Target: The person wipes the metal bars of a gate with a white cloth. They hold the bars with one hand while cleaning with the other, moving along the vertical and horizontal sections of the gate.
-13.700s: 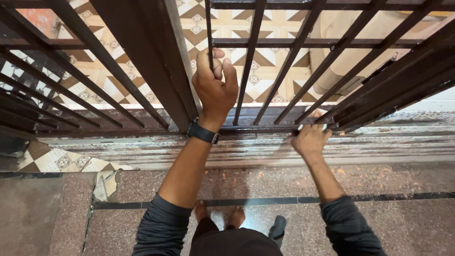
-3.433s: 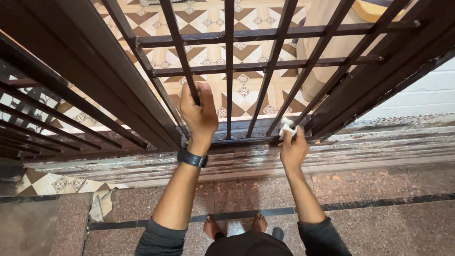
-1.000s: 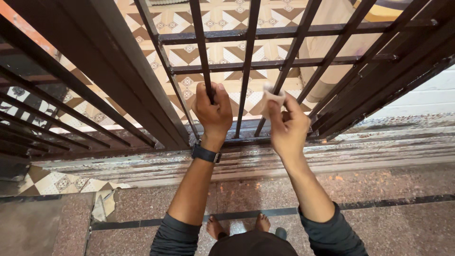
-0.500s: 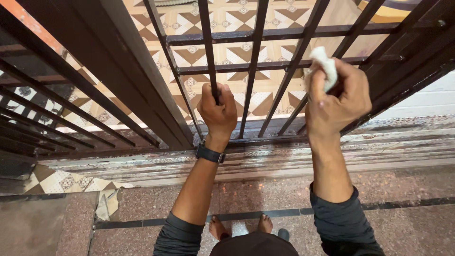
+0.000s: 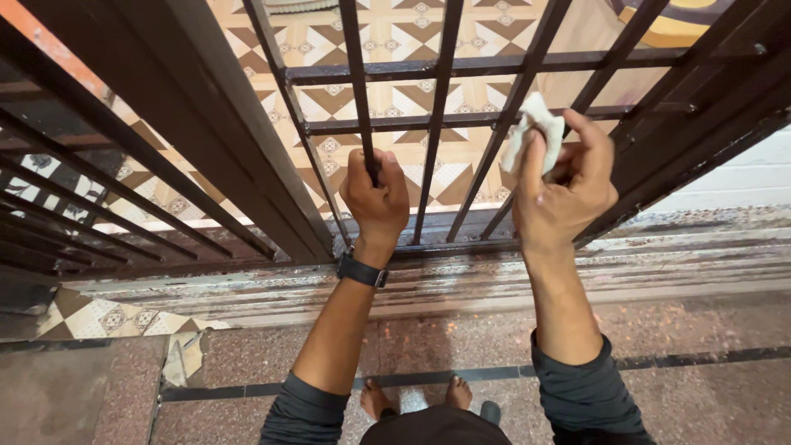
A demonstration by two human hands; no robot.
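A dark brown metal gate (image 5: 445, 124) of upright and cross bars stands in front of me. My left hand (image 5: 375, 198), with a black watch on the wrist, is wrapped around one upright bar low on the gate. My right hand (image 5: 564, 194) holds a small white cloth (image 5: 534, 128) against a slanting bar, just below the lower cross bar. Both sleeves are dark grey.
A thick dark gate post (image 5: 231, 132) rises left of my left hand. A worn, paint-streaked threshold (image 5: 461, 272) runs below the gate. Patterned tiles (image 5: 395, 91) lie beyond the bars. My bare feet (image 5: 416, 395) stand on speckled reddish stone floor.
My right hand lifted the cloth from the gate's bottom rail up to the bars by the lower cross bar, then shifted slightly left and down. My left hand kept its grip on the bar.
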